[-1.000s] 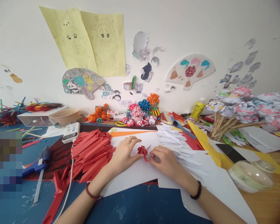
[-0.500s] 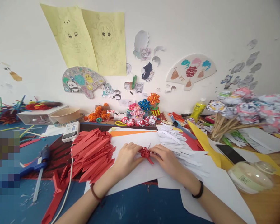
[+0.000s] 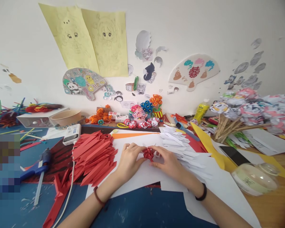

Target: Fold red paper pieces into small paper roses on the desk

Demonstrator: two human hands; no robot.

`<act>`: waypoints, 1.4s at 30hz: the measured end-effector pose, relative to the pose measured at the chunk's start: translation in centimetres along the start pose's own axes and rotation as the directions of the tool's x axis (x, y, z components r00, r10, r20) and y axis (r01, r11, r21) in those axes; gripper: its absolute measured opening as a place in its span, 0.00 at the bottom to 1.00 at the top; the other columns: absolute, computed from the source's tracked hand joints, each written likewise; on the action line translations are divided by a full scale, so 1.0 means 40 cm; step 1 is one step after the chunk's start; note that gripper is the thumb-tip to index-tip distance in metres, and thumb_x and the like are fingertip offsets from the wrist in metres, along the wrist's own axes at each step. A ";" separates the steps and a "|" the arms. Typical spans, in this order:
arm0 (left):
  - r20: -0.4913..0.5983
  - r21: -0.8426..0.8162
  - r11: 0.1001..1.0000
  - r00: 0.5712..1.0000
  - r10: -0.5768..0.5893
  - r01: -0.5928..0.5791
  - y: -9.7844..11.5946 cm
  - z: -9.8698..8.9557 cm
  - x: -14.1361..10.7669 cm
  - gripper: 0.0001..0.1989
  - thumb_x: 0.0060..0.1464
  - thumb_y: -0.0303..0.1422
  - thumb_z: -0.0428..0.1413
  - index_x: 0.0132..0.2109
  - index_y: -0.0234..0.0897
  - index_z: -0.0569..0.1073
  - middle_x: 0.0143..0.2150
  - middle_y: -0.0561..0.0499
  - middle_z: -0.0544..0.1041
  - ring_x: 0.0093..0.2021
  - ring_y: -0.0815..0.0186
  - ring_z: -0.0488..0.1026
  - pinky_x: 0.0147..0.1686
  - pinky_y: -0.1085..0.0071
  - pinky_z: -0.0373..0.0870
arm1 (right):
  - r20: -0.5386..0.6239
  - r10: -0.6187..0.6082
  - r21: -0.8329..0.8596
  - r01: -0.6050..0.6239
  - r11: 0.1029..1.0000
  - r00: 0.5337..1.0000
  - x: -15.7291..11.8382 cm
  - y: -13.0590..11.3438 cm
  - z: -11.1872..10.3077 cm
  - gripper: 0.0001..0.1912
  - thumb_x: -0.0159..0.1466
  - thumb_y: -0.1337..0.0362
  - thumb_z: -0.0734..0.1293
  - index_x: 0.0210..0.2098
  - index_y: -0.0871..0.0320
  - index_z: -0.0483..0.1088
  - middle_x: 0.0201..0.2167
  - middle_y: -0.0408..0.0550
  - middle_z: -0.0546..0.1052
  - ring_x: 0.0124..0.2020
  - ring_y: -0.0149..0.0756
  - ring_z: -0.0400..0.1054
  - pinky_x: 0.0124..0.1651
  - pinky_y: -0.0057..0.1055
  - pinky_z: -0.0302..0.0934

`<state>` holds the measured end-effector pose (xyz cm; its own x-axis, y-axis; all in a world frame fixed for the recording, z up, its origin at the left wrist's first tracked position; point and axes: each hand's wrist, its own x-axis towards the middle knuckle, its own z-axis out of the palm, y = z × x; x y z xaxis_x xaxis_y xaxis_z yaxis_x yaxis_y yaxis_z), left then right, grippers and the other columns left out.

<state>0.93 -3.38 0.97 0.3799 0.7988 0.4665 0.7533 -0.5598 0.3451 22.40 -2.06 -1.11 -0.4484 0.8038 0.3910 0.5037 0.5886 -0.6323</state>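
Observation:
A small folded red paper piece [image 3: 148, 153] is held between both hands above a white sheet [image 3: 142, 177]. The fingertips of my left hand [image 3: 130, 160] pinch its left side. On its right side, the thumb and fingers of my right hand [image 3: 167, 161] close round it. Thin white tips show just above the piece. A pile of folded red paper strips [image 3: 95, 155] lies left of my left hand. White paper strips [image 3: 178, 142] lie beyond and to the right of my right hand.
A blue glue gun [image 3: 41, 164] and white power bank [image 3: 72, 134] with its cable lie at the left. Paper flowers [image 3: 146, 109] line the back. At the right are a phone [image 3: 235, 155], a clear jar [image 3: 255, 180] and paper flowers on sticks [image 3: 228, 125].
The red piece has turned, and its strip that hung down at the lower right no longer sticks out. My right fingers have shifted over its top and right side.

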 end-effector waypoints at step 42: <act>0.115 -0.415 0.850 0.945 -0.306 0.326 0.015 0.002 0.016 0.17 0.60 0.43 0.51 0.32 0.36 0.75 0.26 0.55 0.71 0.28 0.69 0.62 0.32 0.73 0.57 | 0.006 -0.113 0.196 0.110 0.974 0.994 0.001 -0.016 -0.011 0.18 0.60 0.65 0.72 0.50 0.52 0.70 0.45 0.46 0.74 0.47 0.39 0.69 0.51 0.34 0.63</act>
<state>1.66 -3.19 1.39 0.1899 0.9516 0.2415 0.5412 -0.3067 0.7830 22.36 -2.37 -0.40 -0.5072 0.7312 0.4562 0.2965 0.6450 -0.7043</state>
